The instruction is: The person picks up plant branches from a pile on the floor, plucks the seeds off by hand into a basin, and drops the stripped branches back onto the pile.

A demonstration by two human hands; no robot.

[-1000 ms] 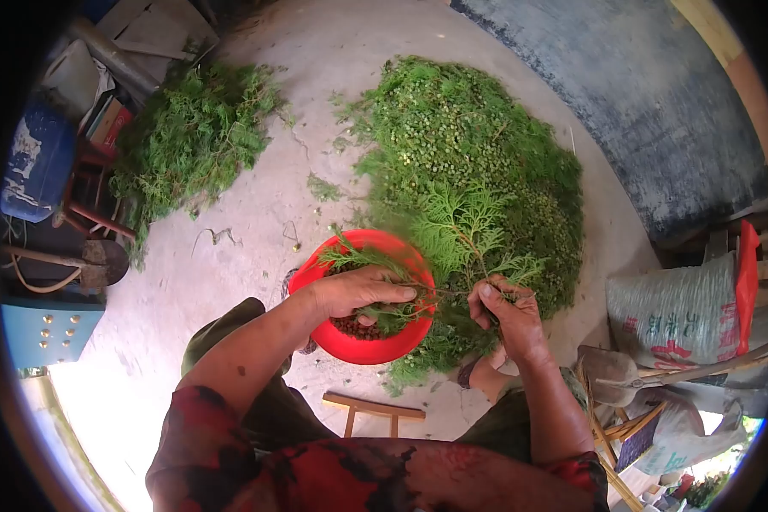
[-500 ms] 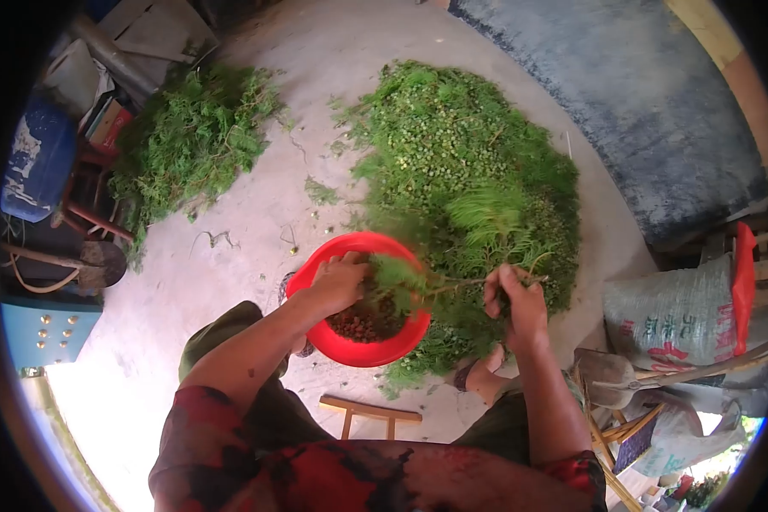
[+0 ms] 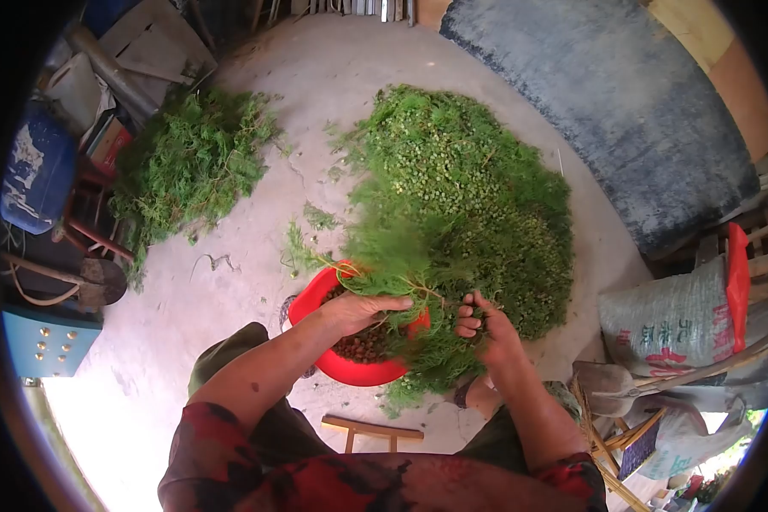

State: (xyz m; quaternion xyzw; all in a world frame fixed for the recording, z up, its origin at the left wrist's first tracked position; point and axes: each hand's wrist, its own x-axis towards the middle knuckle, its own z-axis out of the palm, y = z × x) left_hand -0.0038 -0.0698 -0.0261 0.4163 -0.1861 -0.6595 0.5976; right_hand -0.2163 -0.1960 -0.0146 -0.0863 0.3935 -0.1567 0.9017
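A leafy green branch [image 3: 382, 280] lies across the top of a red basin [image 3: 375, 374], its thin stem pointing right. My left hand [image 3: 358, 311] is over the basin with its fingers closed against the branch, partly hidden by leaves. Small brown round pieces [image 3: 360, 346] lie inside the basin. My right hand [image 3: 486, 328] is just right of the stem's end, its fingers curled together. What they pinch, if anything, cannot be made out. A large heap of green foliage and small round green fruits [image 3: 461, 162] spreads in front of both hands.
Another pile of green branches [image 3: 200, 145] lies at the left. A wooden stool [image 3: 373, 427] is near my legs. Toward the right are a full woven sack [image 3: 670, 316], a shovel [image 3: 606, 380] and a dark board [image 3: 606, 102]. A blue container [image 3: 38, 171] stands far left.
The branch has shifted left over the basin, its leaves now past the left rim. My left hand has risen out of the basin. My right hand has moved left and down, closer to it.
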